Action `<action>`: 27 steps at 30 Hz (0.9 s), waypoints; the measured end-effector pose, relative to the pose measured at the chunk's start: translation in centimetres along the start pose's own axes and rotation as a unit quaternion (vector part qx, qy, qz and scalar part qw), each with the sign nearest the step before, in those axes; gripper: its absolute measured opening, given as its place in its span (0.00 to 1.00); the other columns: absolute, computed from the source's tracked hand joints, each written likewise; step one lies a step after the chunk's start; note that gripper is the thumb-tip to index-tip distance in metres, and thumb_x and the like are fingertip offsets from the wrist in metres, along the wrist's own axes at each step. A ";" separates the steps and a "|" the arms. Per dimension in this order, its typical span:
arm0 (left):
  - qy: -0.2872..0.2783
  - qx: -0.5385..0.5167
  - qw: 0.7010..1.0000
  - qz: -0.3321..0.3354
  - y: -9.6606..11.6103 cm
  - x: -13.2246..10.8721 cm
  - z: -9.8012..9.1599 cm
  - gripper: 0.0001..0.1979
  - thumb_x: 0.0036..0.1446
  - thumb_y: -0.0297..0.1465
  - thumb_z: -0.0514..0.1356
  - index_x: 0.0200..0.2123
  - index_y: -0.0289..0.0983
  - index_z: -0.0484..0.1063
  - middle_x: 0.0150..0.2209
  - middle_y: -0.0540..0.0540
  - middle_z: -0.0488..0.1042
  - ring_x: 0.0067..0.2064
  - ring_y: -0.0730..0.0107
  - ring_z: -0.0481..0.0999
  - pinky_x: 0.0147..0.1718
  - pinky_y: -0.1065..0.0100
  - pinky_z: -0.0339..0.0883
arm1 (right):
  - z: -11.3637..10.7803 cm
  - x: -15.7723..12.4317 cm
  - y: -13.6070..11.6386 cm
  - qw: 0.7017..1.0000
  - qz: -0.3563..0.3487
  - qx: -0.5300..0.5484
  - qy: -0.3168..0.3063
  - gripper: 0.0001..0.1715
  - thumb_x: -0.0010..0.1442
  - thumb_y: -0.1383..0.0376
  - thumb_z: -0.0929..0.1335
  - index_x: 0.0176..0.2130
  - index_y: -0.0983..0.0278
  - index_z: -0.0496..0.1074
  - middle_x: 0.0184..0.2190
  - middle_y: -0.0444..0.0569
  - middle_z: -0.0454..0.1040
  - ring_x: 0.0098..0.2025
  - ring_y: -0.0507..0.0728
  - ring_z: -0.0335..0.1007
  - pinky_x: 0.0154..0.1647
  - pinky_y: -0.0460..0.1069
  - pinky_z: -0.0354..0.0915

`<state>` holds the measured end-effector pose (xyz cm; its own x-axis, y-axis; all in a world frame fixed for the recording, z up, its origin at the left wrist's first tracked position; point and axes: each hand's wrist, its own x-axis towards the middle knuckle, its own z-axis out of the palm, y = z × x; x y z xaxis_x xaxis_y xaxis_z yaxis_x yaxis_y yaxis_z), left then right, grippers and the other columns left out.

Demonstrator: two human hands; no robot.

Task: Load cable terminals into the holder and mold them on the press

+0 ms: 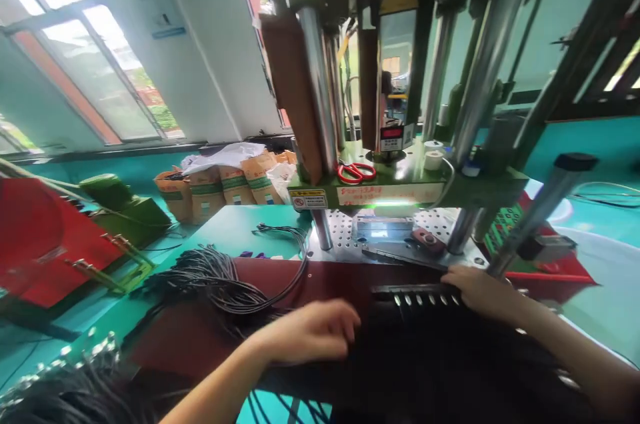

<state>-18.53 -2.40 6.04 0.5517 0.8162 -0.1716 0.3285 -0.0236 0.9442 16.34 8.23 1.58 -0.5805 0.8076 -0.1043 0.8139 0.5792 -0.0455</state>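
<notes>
My left hand (320,332) hovers over the dark red board (330,284), fingers curled and blurred; whether it holds anything is not clear. My right hand (467,284) rests at the right end of a dark bar (415,289) with several shiny metal pieces along it, its fingertips pressed to the bar's edge. A bundle of black cables (220,277) lies on the board left of my left hand. Behind the bar, a thin dark strip (395,256) slants across the perforated metal plate (337,234) of the press.
The green press (325,184) stands ahead with metal columns, red scissors (357,173) on its ledge. More cables (85,384) lie at lower left. A red bin (555,271) is at right. Paper sacks (207,191) and a red machine (45,237) stand at left.
</notes>
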 end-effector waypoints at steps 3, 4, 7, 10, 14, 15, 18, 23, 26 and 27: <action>-0.143 0.127 0.981 0.021 -0.2 -2.5 5.2 0.18 0.52 0.28 0.56 0.47 0.47 0.70 0.40 0.48 0.74 0.36 0.67 0.71 0.34 0.70 0.62 | -2.0 0.2 -1.0 0.999 0.021 -0.016 -0.041 0.23 0.43 0.78 0.60 0.36 0.67 0.74 0.37 0.56 0.74 0.42 0.62 0.69 0.41 0.53 0.62; -0.152 0.142 0.978 0.026 -0.8 -2.6 6.6 0.17 0.54 0.27 0.54 0.47 0.47 0.70 0.38 0.48 0.74 0.34 0.68 0.71 0.33 0.70 0.61 | -2.4 0.2 -1.3 0.998 0.031 -0.015 -0.046 0.21 0.43 0.78 0.60 0.36 0.67 0.73 0.37 0.57 0.74 0.42 0.64 0.69 0.39 0.53 0.62; -0.098 0.181 0.978 0.022 -3.6 -2.0 10.1 0.13 0.56 0.31 0.52 0.43 0.44 0.72 0.32 0.47 0.74 0.31 0.68 0.68 0.31 0.69 0.59 | -3.3 0.3 -2.2 0.996 0.060 -0.013 -0.061 0.18 0.44 0.77 0.61 0.35 0.69 0.72 0.36 0.61 0.74 0.39 0.67 0.70 0.33 0.53 0.60; -0.014 0.195 0.981 0.020 -6.1 -1.1 12.3 0.14 0.52 0.35 0.58 0.43 0.43 0.71 0.34 0.44 0.73 0.35 0.63 0.68 0.35 0.67 0.58 | -3.7 0.1 -2.8 0.995 0.081 0.004 -0.063 0.17 0.45 0.77 0.61 0.35 0.69 0.71 0.35 0.61 0.75 0.37 0.67 0.71 0.30 0.52 0.58; -0.033 0.095 0.995 -0.029 -6.9 -0.9 13.0 0.27 0.45 0.35 0.63 0.51 0.44 0.65 0.43 0.44 0.70 0.28 0.71 0.67 0.29 0.69 0.59 | -3.8 -0.2 -2.7 0.992 0.115 0.045 -0.038 0.16 0.45 0.75 0.61 0.35 0.66 0.70 0.34 0.56 0.75 0.35 0.64 0.70 0.28 0.50 0.56; -0.035 0.067 0.996 -0.038 -6.6 -0.7 12.9 0.27 0.45 0.34 0.63 0.51 0.44 0.64 0.43 0.45 0.70 0.25 0.75 0.66 0.26 0.71 0.59 | -4.0 -0.2 -2.5 0.990 0.124 0.058 -0.027 0.17 0.45 0.75 0.61 0.35 0.65 0.70 0.33 0.55 0.75 0.35 0.63 0.70 0.28 0.49 0.55; -0.028 -0.030 0.998 -0.054 -4.9 0.6 12.3 0.26 0.45 0.32 0.61 0.49 0.44 0.60 0.45 0.46 0.69 0.22 0.81 0.66 0.20 0.75 0.57 | -4.9 0.5 -1.7 0.985 0.138 0.102 0.016 0.19 0.43 0.74 0.61 0.36 0.63 0.70 0.36 0.50 0.74 0.39 0.60 0.69 0.31 0.48 0.56; -0.011 -0.287 0.953 -0.093 -1.7 5.3 10.3 0.19 0.48 0.37 0.59 0.42 0.39 0.56 0.44 0.43 0.71 0.12 0.84 0.64 0.09 0.77 0.48 | -6.9 3.1 -0.8 0.973 0.133 0.178 0.062 0.17 0.41 0.75 0.62 0.33 0.64 0.72 0.32 0.46 0.75 0.37 0.56 0.68 0.30 0.45 0.56; -0.096 -0.341 0.929 -0.109 -0.9 7.7 9.1 0.20 0.46 0.37 0.62 0.41 0.34 0.63 0.41 0.39 0.74 0.11 0.85 0.62 0.08 0.76 0.46 | -7.1 4.8 -0.5 0.966 0.134 0.212 0.065 0.16 0.40 0.75 0.64 0.30 0.64 0.73 0.27 0.44 0.75 0.33 0.55 0.68 0.28 0.45 0.57; -0.125 -0.342 0.925 -0.108 -0.8 8.4 8.8 0.19 0.46 0.37 0.62 0.40 0.32 0.65 0.39 0.37 0.75 0.11 0.84 0.61 0.08 0.76 0.45 | -7.0 5.4 -0.3 0.964 0.137 0.220 0.066 0.15 0.40 0.76 0.64 0.29 0.64 0.74 0.25 0.43 0.74 0.31 0.55 0.68 0.28 0.45 0.57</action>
<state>-7.40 -0.64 1.36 0.7187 0.5976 -0.3554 -0.0630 0.5651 0.8226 12.79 13.16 8.03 -0.3176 0.9471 -0.0463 0.8515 0.2634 -0.4535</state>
